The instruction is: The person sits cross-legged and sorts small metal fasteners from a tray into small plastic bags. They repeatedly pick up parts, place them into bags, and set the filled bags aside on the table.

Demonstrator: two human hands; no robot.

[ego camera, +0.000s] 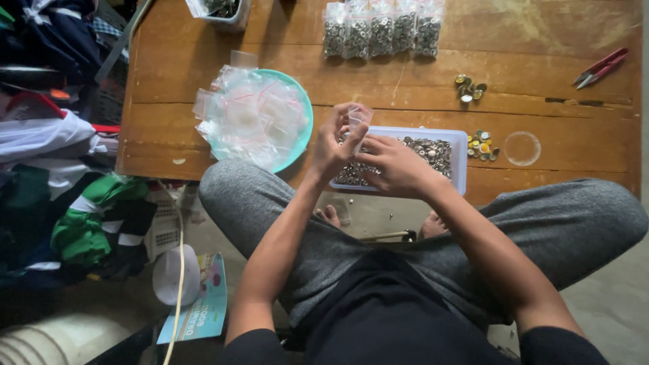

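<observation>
Nearest the camera, the person sits with grey-trousered knees spread, both forearms reaching forward to the near edge of the wooden surface (541, 40). The left hand (336, 138) is raised just above that edge, its fingers pinched around a small clear plastic bag (358, 118) held upright with its mouth upward. The right hand (399, 165) lies just beside it, resting over the left part of a white rectangular tray (460, 162) filled with small silvery metal buttons (433, 150); its fingers are curled toward the bag, and whether they grip any buttons cannot be told.

The tray sits at the near edge, about the middle of the surface. Just right of it lies a small cluster of gold and coloured buttons (483, 145), and beyond that a clear round lid (522, 149). Left of the hands, a turquoise plate (304, 108) carries a heap of empty clear bags (247, 115).

Farther back, a second little cluster of buttons (469, 89) lies in the middle. At the far edge stands a row of filled bags (382, 28), with a plastic container (223, 12) to their left. Red thread snips (602, 67) lie near the far right corner.
</observation>
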